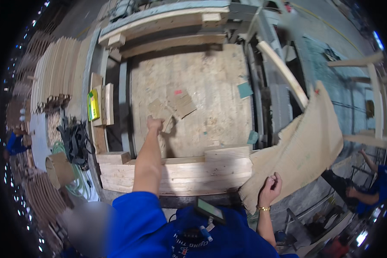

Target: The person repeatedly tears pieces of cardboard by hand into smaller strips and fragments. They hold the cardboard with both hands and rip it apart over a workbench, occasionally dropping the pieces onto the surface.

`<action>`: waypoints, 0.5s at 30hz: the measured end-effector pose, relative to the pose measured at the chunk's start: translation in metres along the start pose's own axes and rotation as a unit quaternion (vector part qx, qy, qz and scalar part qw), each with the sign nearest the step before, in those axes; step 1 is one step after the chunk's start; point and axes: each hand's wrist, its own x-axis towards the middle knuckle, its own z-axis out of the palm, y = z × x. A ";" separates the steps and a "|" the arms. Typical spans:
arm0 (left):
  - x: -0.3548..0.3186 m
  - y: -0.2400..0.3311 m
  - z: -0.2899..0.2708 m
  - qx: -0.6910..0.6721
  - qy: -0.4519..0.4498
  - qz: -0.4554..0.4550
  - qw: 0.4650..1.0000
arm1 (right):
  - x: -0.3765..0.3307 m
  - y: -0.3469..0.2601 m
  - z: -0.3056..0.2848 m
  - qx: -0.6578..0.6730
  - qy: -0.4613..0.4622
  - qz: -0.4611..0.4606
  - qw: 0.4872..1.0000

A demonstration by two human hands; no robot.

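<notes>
Left hand [155, 124] reaches out over the bench, fingers closed on a scrap of thin brown board [162, 112]. More scraps [181, 104] lie touching it, just beyond and to the right of the hand, all flat on the plywood bench top [210, 81].

Right hand [269, 189] is pulled in close to the body, fingers pinched on the lower edge of a large ragged veneer sheet [305, 146]. The sheet rises up and away to the right, long axis slanting toward the upper right, off the bench side.

Scraps sit far nearer the left hand; the right is well apart from them.

Stacked timber blocks [180, 172] lie between body and bench top. A curved wooden rail [284, 73] leans behind the sheet. Curved plywood pieces [56, 73] are stacked at far left.
</notes>
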 end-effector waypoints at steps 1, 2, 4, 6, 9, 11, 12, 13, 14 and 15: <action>0.000 0.000 0.005 -0.063 -0.016 -0.044 0.997 | -0.001 0.002 0.001 -0.058 -0.011 -0.036 0.998; 0.000 0.000 0.018 -0.131 -0.071 -0.070 0.986 | 0.002 -0.003 0.005 -0.123 -0.016 -0.081 0.989; 0.009 0.010 0.034 -0.228 -0.138 -0.078 0.961 | 0.009 -0.012 0.009 -0.201 -0.031 -0.129 0.971; 0.026 0.013 0.044 -0.297 -0.168 -0.052 0.939 | 0.014 -0.014 0.007 -0.240 -0.057 -0.144 0.958; 0.043 0.022 0.070 -0.287 -0.191 -0.072 0.936 | 0.014 -0.015 0.012 -0.222 -0.049 -0.128 0.966; 0.051 0.023 0.084 -0.104 -0.022 -0.075 0.992 | 0.011 -0.017 0.014 -0.235 -0.044 -0.137 0.961; 0.054 0.022 0.084 -0.050 0.053 -0.057 0.996 | 0.010 -0.017 0.012 -0.253 -0.042 -0.150 0.955; 0.057 0.029 0.080 0.005 0.129 -0.026 0.991 | 0.009 -0.016 0.008 -0.265 -0.032 -0.158 0.951; 0.067 0.024 0.059 0.173 0.216 0.063 0.959 | 0.009 -0.013 0.007 -0.226 -0.040 -0.147 0.962; 0.064 0.037 0.061 0.144 0.191 0.094 0.966 | 0.007 -0.011 0.007 -0.235 -0.024 -0.156 0.959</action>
